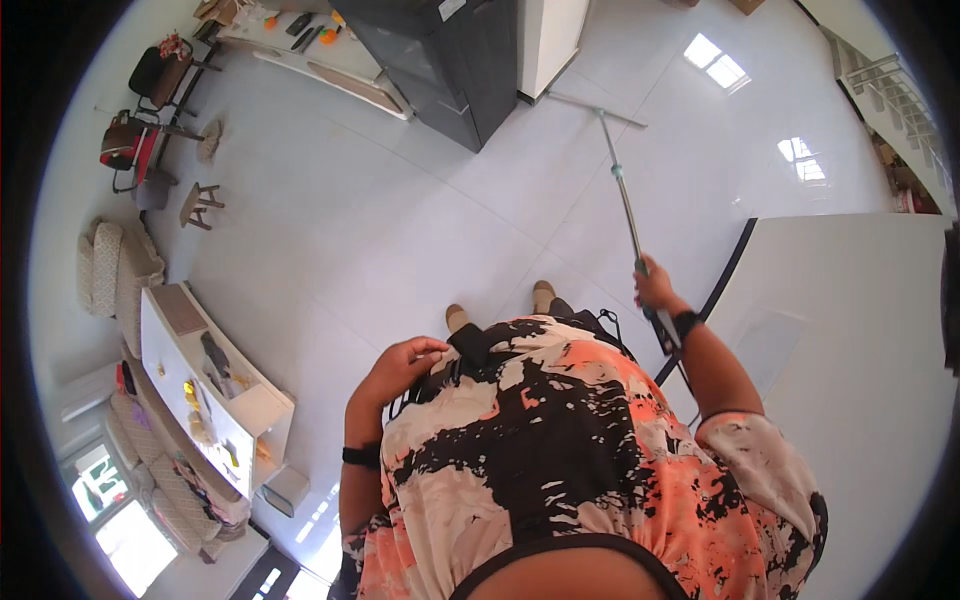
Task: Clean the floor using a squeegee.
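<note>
My right hand point(654, 283) is wrapped around the dark green grip of a floor squeegee. Its thin metal pole point(628, 210) slants away from me across the pale tiled floor point(442, 232). At the far end the narrow squeegee head point(624, 118) lies on the tiles, its left end close to the foot of a white wall. My left hand point(405, 366) is at my waist with bent fingers, beside the patterned shirt point(517, 420) and a black item point(471, 343). Whether those fingers hold anything is unclear.
A tall dark grey cabinet or refrigerator point(450, 82) stands ahead, beside a white wall end point(551, 45). At right is a broad white surface point(840, 300) with a black edge. To the left are a small wooden stool point(201, 205), a coffee table point(161, 315) and a sofa point(176, 502).
</note>
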`<control>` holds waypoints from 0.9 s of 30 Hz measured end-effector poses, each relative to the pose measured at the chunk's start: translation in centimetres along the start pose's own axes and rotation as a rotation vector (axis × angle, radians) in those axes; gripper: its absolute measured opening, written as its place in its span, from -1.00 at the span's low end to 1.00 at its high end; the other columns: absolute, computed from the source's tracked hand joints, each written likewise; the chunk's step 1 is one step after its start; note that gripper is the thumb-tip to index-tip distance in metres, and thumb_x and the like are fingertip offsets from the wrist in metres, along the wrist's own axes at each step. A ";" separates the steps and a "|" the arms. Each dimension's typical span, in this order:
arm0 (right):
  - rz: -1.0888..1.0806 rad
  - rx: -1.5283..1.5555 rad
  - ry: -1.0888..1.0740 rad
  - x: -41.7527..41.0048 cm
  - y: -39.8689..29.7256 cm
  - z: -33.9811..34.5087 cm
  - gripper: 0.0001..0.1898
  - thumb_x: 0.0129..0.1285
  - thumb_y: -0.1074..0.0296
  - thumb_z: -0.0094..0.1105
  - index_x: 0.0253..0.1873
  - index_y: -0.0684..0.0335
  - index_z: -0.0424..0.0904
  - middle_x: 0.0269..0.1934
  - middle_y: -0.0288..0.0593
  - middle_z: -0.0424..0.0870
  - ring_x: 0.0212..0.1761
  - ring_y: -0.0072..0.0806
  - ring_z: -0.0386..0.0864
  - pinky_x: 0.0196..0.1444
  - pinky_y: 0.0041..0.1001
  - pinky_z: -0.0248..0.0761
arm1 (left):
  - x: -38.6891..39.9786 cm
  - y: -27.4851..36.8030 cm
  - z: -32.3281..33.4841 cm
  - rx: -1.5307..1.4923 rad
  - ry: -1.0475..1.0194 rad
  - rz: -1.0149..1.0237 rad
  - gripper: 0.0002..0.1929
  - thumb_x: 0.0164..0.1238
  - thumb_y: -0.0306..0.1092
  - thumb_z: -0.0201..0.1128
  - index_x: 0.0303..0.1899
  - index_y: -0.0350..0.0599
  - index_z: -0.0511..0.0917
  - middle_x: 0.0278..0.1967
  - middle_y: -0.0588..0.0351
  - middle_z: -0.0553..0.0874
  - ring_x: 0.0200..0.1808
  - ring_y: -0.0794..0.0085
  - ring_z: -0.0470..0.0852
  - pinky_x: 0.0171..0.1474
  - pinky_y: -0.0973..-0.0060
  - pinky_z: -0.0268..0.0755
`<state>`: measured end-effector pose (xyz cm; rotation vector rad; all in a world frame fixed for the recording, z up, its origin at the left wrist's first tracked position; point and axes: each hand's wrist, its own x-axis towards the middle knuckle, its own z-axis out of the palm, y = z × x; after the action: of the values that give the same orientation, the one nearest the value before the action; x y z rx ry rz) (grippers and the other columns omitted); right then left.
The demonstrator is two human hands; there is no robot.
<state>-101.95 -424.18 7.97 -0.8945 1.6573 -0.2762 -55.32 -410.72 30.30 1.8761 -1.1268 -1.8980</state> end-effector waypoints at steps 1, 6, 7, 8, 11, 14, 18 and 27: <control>-0.025 -0.087 -0.004 -2.6 0.8 0.2 -0.44 0.32 0.48 0.02 0.39 0.01 0.14 -0.50 -0.13 0.46 -0.70 -0.35 0.49 -0.75 -0.30 0.42 | 0.4 0.2 -0.3 -0.003 -0.037 0.040 -0.77 0.42 -0.28 0.14 -0.04 -0.19 0.58 -0.30 0.28 0.64 -0.32 0.68 0.51 -0.22 0.65 0.41; -0.368 -0.454 -0.019 -14.5 6.0 1.2 -0.44 0.33 0.41 0.11 0.39 0.04 0.17 -0.45 -0.08 0.55 -0.55 -0.34 0.55 -0.53 -0.30 0.47 | 2.3 -0.6 -1.7 -0.026 -0.196 0.081 -0.71 0.40 -0.22 0.16 0.02 -0.18 0.59 -0.18 0.16 0.69 -0.18 0.57 0.61 -0.09 0.59 0.46; -0.179 -0.188 -0.102 -12.0 15.8 -0.1 -0.43 0.33 0.41 0.11 0.40 0.09 0.17 -0.32 0.03 0.64 -0.35 -0.27 0.62 -0.24 -0.29 0.50 | 2.8 0.5 -1.9 -0.020 -0.216 0.100 -0.71 0.40 -0.22 0.16 0.02 -0.18 0.59 -0.18 0.16 0.69 -0.18 0.57 0.61 -0.09 0.59 0.46; -0.236 -0.312 -0.111 -15.9 12.5 0.8 -0.40 0.33 0.41 0.13 0.43 0.07 0.16 -0.19 0.04 0.68 -0.19 -0.27 0.63 -0.05 -0.30 0.47 | 2.8 0.0 -1.8 0.026 -0.190 0.113 -0.73 0.41 -0.25 0.16 0.01 -0.18 0.59 -0.20 0.19 0.68 -0.21 0.61 0.58 -0.10 0.61 0.45; -0.219 -0.132 -0.093 -19.8 12.4 0.4 -0.43 0.33 0.41 0.14 0.41 0.08 0.23 -0.15 -0.08 0.67 -0.16 -0.41 0.61 -0.05 -0.38 0.47 | 3.2 -1.1 -2.2 0.033 -0.197 0.159 -0.73 0.41 -0.27 0.16 0.01 -0.20 0.59 -0.18 0.20 0.68 -0.17 0.61 0.58 -0.05 0.60 0.44; -0.018 0.217 -0.089 -19.8 9.5 0.0 -0.47 0.34 0.40 0.12 0.39 0.13 0.26 -0.26 -0.14 0.64 -0.25 -0.51 0.60 -0.18 -0.49 0.49 | 3.0 -2.0 -2.9 -0.098 -0.250 0.142 -0.73 0.41 -0.27 0.15 0.01 -0.21 0.59 -0.12 0.17 0.69 -0.11 0.57 0.60 0.00 0.57 0.45; -0.133 -0.273 -0.035 -18.0 -1.3 3.6 -0.48 0.35 0.42 0.06 0.40 0.14 0.23 -0.40 -0.20 0.55 -0.51 -0.57 0.53 -0.50 -0.52 0.45 | 2.0 -3.0 -3.9 -0.096 -0.194 0.167 -0.72 0.41 -0.28 0.16 0.02 -0.22 0.59 -0.06 0.14 0.68 -0.05 0.53 0.60 0.08 0.54 0.43; -0.004 -0.161 -0.053 -12.7 -9.3 9.3 -0.45 0.34 0.41 0.03 0.41 0.10 0.19 -0.49 -0.18 0.47 -0.64 -0.49 0.45 -0.65 -0.43 0.40 | -1.1 -6.8 -5.6 -0.167 -0.119 0.182 -0.71 0.42 -0.32 0.14 0.07 -0.23 0.55 0.01 0.12 0.66 0.05 0.49 0.58 0.17 0.50 0.39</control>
<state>-89.31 -419.29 20.14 -1.0175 1.6452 -0.1217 -47.62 -407.35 27.34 1.5375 -1.0950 -1.9553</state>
